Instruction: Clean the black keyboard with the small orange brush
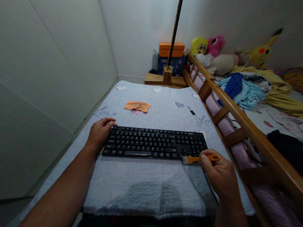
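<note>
A black keyboard (141, 144) lies flat across the cloth-covered table, its number pad toward the right. My left hand (100, 132) grips its left edge, thumb near the upper left corner and the other fingers mostly hidden. In my right hand (218, 170) is a small brush (194, 159) with an orange handle, pinched between thumb and fingers. Its pale bristles point left and meet the keyboard's front edge, just below the arrow keys. Behind the keyboard, an orange cloth (137, 106) rests crumpled on the table.
A thin metal tool with a black band (192, 112) lies at the back right of the light blue table cover (146, 182). Along the right runs a wooden bed rail (234, 112), with clothes and plush toys beyond. A white panel (44, 85) stands left. Boxes (171, 49) sit behind.
</note>
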The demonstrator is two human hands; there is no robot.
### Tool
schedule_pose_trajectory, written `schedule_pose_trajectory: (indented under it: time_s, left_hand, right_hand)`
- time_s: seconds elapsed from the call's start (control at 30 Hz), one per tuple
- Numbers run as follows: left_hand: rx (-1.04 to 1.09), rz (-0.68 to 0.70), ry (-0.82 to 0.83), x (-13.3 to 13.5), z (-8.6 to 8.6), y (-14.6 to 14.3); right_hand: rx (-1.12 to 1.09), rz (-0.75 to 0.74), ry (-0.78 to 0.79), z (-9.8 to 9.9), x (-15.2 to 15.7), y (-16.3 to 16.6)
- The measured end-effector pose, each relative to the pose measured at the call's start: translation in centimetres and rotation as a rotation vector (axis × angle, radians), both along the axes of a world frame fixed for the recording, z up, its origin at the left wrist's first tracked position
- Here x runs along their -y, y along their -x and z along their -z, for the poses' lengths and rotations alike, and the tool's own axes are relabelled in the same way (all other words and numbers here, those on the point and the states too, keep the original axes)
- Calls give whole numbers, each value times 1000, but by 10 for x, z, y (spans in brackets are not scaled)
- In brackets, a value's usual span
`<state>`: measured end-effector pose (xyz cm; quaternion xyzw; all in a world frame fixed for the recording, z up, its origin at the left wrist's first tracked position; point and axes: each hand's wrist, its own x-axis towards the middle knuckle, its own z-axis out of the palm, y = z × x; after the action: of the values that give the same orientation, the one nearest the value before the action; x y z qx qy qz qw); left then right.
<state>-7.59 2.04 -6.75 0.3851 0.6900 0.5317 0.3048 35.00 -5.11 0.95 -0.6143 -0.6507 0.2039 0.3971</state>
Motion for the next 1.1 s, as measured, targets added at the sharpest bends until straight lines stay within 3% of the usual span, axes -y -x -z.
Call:
schedule_pose_trajectory:
  time_s: [0.33,0.57,0.9,1.1]
  left_hand:
    - [-9,-1,2,-1,2,2]
    - [-18,-1,17,-1,2,2]
    - [-19,2,18,2,-4,-2]
    - [22,-10,26,2,-4,-3]
  right_hand:
    - [-5,7,23,2,2,0]
    - [-64,145,-23,9,-3,-3]
    - [30,97,-28,-2,1,-5]
    - [-9,118,-25,4,-2,-2]
